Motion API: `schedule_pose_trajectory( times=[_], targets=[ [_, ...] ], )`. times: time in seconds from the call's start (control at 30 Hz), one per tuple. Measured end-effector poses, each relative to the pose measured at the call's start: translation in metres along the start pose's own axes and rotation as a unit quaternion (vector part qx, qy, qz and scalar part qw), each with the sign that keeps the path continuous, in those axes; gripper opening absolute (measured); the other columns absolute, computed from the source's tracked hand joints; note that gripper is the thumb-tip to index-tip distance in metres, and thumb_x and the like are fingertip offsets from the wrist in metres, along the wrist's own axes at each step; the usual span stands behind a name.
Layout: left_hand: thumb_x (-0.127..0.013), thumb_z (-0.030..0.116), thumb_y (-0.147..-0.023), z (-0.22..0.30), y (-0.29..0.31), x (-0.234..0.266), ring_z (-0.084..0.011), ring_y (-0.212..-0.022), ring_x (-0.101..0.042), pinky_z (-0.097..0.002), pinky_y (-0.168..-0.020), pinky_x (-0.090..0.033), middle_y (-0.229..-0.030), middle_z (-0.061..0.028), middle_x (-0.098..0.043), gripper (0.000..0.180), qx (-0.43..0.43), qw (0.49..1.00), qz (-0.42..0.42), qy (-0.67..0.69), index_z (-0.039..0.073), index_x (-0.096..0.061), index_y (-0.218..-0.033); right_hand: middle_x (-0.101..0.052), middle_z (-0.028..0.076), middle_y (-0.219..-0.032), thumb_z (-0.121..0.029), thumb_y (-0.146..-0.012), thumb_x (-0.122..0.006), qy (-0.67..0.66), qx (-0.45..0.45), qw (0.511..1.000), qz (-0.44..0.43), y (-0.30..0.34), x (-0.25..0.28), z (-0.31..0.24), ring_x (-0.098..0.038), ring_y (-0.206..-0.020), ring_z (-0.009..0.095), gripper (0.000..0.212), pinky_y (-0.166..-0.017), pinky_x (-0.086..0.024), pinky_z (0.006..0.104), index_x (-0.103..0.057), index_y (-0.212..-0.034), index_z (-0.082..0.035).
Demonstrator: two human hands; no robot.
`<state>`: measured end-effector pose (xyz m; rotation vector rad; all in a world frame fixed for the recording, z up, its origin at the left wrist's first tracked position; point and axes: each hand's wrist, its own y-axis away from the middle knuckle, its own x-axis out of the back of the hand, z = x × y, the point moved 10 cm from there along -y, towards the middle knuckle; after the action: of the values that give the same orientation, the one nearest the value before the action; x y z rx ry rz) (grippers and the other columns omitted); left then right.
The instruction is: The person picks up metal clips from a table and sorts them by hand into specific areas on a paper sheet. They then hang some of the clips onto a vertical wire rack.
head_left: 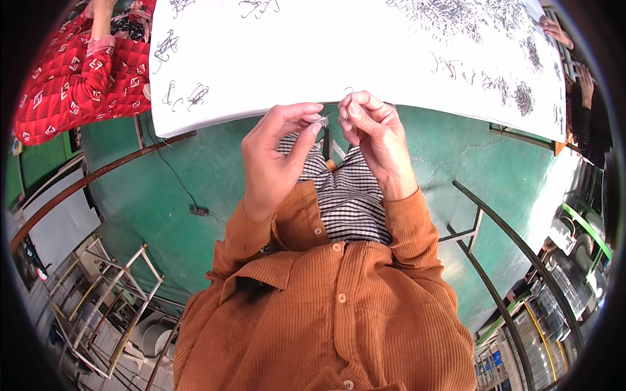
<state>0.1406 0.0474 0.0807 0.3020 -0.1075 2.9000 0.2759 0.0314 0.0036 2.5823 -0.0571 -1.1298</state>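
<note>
Both hands are raised near the front edge of a white-covered table [313,58]. My left hand [274,153] pinches a small, shiny, clear-looking piece [323,121] between thumb and fingertips. Its exact kind is too small to make out. In my right hand [378,140], thumb and forefinger are closed on a thin, dark, curved strand [349,90] whose end pokes up above the fingertips. The two hands are a short gap apart. Loose tangles of similar dark strands [197,96] lie on the table to the left.
A big spread of small dark pieces [456,23] covers the table's far right, with a dense clump [523,99] nearer. A person in red patterned clothing [91,85] is at the left; another person's hands [585,85] are at the right edge. A metal frame [107,306] stands lower left.
</note>
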Motion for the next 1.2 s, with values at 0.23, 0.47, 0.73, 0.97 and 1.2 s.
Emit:
schedule_pose_trajectory(
  times=[0.23, 0.47, 0.73, 0.97, 1.2],
  targets=[
    [-0.065, -0.009, -0.083, 0.000, 0.001, 0.001, -0.0115, -0.090, -0.064, -0.0249, -0.080, -0.054, -0.100, -0.0094, -0.066, 0.024, 0.003, 1.000, 0.017, 0.026, -0.004, -0.062, -0.106, -0.065, 0.001, -0.083, -0.011, -0.089, -0.067, 0.066, 0.024, 0.997, 0.013, 0.011, -0.011, -0.005, -0.056, -0.074, 0.006, 0.010, -0.058, -0.043, 0.0193, -0.066, -0.095, -0.004],
    [-0.065, -0.010, -0.083, 0.000, 0.001, 0.004, -0.0130, -0.093, -0.064, -0.0253, -0.084, -0.053, -0.102, -0.0104, -0.066, 0.025, 0.006, 1.000, 0.016, -0.011, -0.004, -0.061, -0.107, -0.064, -0.001, -0.085, -0.010, -0.088, -0.068, 0.212, 0.146, 0.964, 0.070, -0.001, 0.004, -0.035, -0.058, -0.076, 0.008, 0.005, -0.064, -0.045, 0.0216, -0.067, -0.090, -0.005],
    [-0.065, -0.011, -0.082, -0.002, -0.004, 0.005, -0.0136, -0.091, -0.065, -0.0259, -0.082, -0.054, -0.101, -0.0118, -0.066, 0.019, 0.004, 1.000, 0.001, 0.013, -0.005, -0.063, -0.100, -0.070, 0.009, -0.088, -0.012, -0.082, -0.066, 0.624, 0.266, 0.732, 0.069, -0.116, -0.029, -0.092, -0.065, -0.081, 0.025, 0.008, -0.075, -0.050, 0.0353, -0.071, -0.086, -0.007],
    [-0.068, -0.010, -0.079, 0.008, -0.011, 0.010, -0.0140, -0.085, -0.067, -0.0252, -0.076, -0.055, -0.092, -0.0109, -0.068, 0.016, -0.019, 1.000, -0.008, -0.011, -0.004, -0.065, -0.094, -0.068, 0.008, -0.095, -0.006, -0.078, -0.062, 0.773, 0.292, 0.559, 0.066, -0.213, -0.023, -0.112, -0.057, -0.103, 0.025, 0.016, -0.091, -0.040, 0.0486, -0.073, -0.089, -0.012],
    [-0.070, -0.008, -0.076, 0.015, -0.020, 0.013, -0.0172, -0.077, -0.066, -0.0269, -0.068, -0.054, -0.087, -0.0102, -0.068, 0.015, -0.048, 0.999, -0.019, -0.013, -0.002, -0.066, -0.090, -0.067, 0.010, -0.088, -0.015, -0.075, -0.066, 0.740, 0.294, 0.599, 0.083, -0.230, -0.040, -0.104, -0.061, -0.087, 0.029, 0.013, -0.077, -0.050, 0.0410, -0.073, -0.085, -0.011]
  ],
)
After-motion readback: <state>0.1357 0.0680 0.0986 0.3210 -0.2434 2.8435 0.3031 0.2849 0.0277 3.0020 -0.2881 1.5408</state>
